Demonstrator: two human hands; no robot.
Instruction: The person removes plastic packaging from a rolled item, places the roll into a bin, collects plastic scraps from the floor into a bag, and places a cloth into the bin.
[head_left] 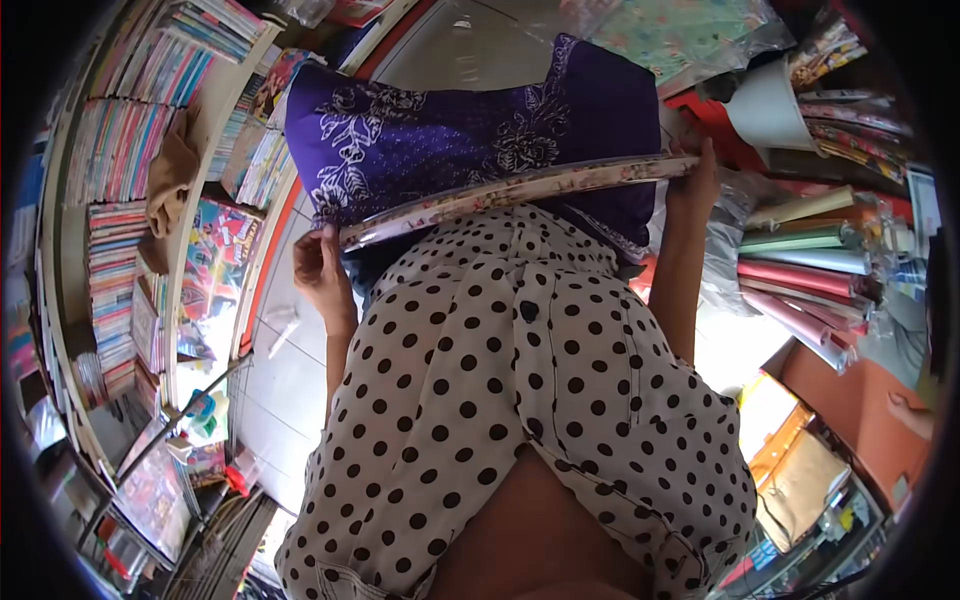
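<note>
A long, thin roll of flower-printed paper [500,192] with a glossy surface lies across the lap, its right end a little higher in view than its left. At its left end, the fingers of my left hand [322,268] are bent and pinched together against it. My right hand [697,190] is closed around the other end. Beyond the roll, purple cloth with white floral print [430,130] covers the legs. A white blouse with black dots [500,370] fills the lower middle of the view.
Shelves packed with books [130,150] stand on the left, with a brown cloth [172,175] hanging there. On the right are a white container [770,108] and several coloured rolls [810,260]. Plastic-wrapped patterned sheets [680,40] lie ahead. Tiled floor [285,330] shows at left.
</note>
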